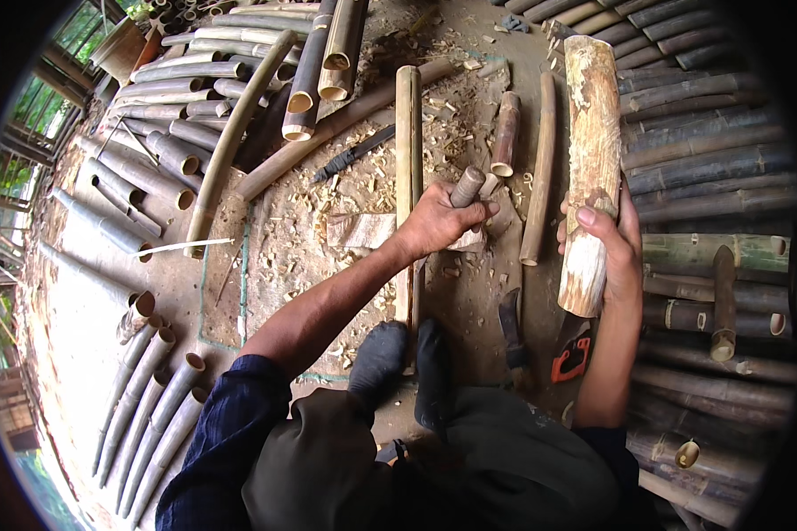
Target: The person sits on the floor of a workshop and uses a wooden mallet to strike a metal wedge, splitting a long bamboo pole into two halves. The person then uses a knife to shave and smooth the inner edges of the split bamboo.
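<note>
My left hand is closed around the round wooden handle of a tool whose working end is mostly hidden by the hand. It is over a long bamboo piece, which runs toward me and ends between my feet. Under the bamboo lies a pale wooden block. My right hand grips a thick, partly barked log, raised upright at the right, its lower end pale and scuffed.
A dark-handled knife lies among shavings. Near my feet are a dark blade and an orange-handled saw. Cut bamboo poles lie at left; more bamboo is stacked at right. A short bamboo tube lies ahead.
</note>
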### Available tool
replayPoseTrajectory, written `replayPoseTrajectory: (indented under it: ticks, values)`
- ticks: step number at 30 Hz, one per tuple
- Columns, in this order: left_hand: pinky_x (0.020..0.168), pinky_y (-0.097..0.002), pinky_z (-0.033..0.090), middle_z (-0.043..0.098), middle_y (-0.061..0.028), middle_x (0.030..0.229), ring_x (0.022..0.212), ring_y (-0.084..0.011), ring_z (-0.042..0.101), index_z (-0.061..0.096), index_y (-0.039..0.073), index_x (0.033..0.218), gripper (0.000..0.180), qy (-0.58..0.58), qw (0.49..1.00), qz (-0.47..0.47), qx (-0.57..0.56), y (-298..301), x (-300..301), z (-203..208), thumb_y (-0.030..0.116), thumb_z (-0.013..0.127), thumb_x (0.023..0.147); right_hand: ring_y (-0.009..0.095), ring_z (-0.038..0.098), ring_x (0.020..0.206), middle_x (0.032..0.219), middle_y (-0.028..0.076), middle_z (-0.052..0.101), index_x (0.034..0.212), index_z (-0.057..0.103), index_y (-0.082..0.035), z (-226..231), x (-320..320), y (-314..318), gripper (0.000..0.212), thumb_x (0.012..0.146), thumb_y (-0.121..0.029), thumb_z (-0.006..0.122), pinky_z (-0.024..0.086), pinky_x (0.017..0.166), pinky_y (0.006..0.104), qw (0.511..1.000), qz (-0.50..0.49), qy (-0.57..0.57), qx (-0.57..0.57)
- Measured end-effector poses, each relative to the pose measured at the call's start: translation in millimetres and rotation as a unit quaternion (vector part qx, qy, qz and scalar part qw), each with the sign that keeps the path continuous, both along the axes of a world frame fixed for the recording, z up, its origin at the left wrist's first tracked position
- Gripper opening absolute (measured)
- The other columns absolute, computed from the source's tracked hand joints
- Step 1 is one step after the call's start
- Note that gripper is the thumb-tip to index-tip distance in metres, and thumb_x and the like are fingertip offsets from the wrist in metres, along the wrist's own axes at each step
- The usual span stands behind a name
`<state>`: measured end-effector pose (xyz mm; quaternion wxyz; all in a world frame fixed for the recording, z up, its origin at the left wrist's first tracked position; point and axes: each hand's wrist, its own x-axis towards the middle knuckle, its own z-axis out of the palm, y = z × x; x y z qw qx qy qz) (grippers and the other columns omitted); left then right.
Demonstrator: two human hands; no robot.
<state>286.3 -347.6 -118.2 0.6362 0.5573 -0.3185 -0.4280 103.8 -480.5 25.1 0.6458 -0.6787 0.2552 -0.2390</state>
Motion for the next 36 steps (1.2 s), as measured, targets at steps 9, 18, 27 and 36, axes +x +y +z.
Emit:
replayPoseTrajectory:
  ticks: [9,18,27,36]
  values:
    - [0.061,-0.0327,0.047,0.061,-0.0003,0.068,0.064,-0.0088,0.054,0.068,-0.001,0.077,0.030,-0.060,0.997,-0.010,0.048,-1.1,-0.3,-31.0,0.023,0.081,0.090,0.018,0.065,0.070,0.101,0.012,0.064,0.146,0.043,-0.002,0.6,-5.8,4.3,0.072,0.082,-0.020,0.072,0.057,0.062,0.0300,1.000,-0.004,0.005,0.007]
    - [0.055,-0.0318,0.041,0.056,0.0014,0.064,0.059,-0.0094,0.049,0.065,0.003,0.075,0.033,-0.014,0.998,-0.055,0.011,-8.5,9.4,-54.8,0.027,0.082,0.090,0.027,0.064,0.103,0.123,0.022,0.060,0.151,0.035,0.003,3.6,4.7,-10.6,0.079,0.085,-0.021,0.072,0.057,0.087,0.0385,0.970,-0.042,-0.027,-0.238]
    - [0.058,-0.0316,0.041,0.056,0.0026,0.067,0.062,-0.0097,0.048,0.060,0.005,0.076,0.037,-0.008,0.998,-0.068,-0.001,4.2,12.0,-49.8,0.030,0.084,0.089,0.023,0.068,0.099,0.120,0.021,0.064,0.151,0.035,0.007,37.2,31.8,-4.3,0.090,0.077,-0.017,0.080,0.061,0.084,0.0348,0.978,0.143,0.045,-0.146]
    - [0.070,-0.0344,0.054,0.068,-0.0060,0.074,0.068,-0.0157,0.064,0.072,0.003,0.094,0.023,-0.130,0.988,-0.074,0.039,27.6,8.5,-54.7,0.026,0.073,0.097,0.030,0.056,0.126,0.139,0.024,0.055,0.155,0.026,0.006,-48.0,28.5,-1.7,0.097,0.079,-0.017,0.082,0.044,0.109,0.0364,0.887,0.240,0.243,-0.310]
